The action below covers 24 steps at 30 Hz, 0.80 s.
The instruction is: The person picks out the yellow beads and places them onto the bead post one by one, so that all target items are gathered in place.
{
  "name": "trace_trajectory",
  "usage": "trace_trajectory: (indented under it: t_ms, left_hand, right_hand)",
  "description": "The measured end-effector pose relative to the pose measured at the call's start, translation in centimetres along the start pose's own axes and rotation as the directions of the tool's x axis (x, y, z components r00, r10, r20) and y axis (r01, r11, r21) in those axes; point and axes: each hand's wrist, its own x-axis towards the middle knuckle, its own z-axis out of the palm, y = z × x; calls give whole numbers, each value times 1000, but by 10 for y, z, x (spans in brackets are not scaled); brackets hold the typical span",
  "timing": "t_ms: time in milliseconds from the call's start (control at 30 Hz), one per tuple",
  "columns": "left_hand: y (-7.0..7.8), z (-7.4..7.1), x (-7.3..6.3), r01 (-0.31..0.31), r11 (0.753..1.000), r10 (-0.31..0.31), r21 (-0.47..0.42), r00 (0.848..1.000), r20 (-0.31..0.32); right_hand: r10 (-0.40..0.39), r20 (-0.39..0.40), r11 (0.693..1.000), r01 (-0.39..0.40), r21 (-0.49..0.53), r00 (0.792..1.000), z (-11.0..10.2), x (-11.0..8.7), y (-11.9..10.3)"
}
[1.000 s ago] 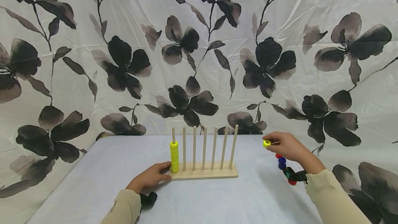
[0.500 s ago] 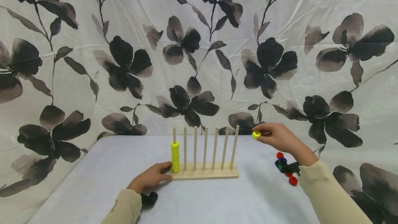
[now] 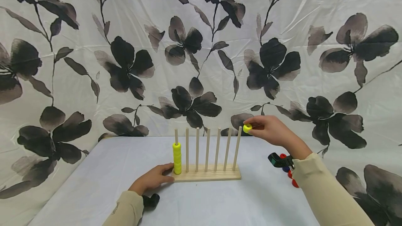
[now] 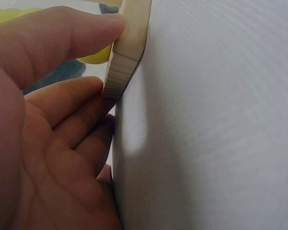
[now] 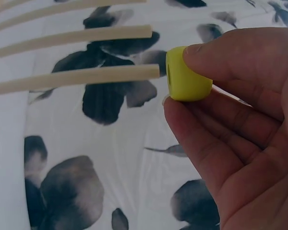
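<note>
A wooden peg rack [image 3: 210, 175] with several upright pegs stands on the white table; its leftmost peg carries a stack of yellow beads [image 3: 177, 159]. My left hand [image 3: 153, 178] grips the left end of the rack's base [image 4: 127, 52], thumb at one edge and fingertips at the other. Between thumb and fingers, my right hand [image 3: 271, 130] pinches one yellow bead [image 5: 189, 79]. That bead is held up beside the tip of the rightmost peg [image 5: 110, 75], a small gap apart in the right wrist view, with its hole partly visible.
Red beads [image 3: 295, 183] and a blue bead [image 3: 285, 168] lie on the table at the right, partly hidden by the right wrist's camera strap [image 3: 280, 160]. A floral cloth [image 3: 194, 62] hangs behind the table.
My right hand has carried the yellow bead leftward and up, from above the loose beads to the rightmost peg's tip. My left hand has stayed on the rack.
</note>
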Motion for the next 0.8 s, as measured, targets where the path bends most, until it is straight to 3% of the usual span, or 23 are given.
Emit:
trace_trajectory:
  t_ms: [800]
  left_hand:
    - [3, -1, -2, 15, 1000, -15, -2, 1000, 10]
  right_hand:
    - [-174, 60, 981, 169, 92, 983, 12, 37, -46]
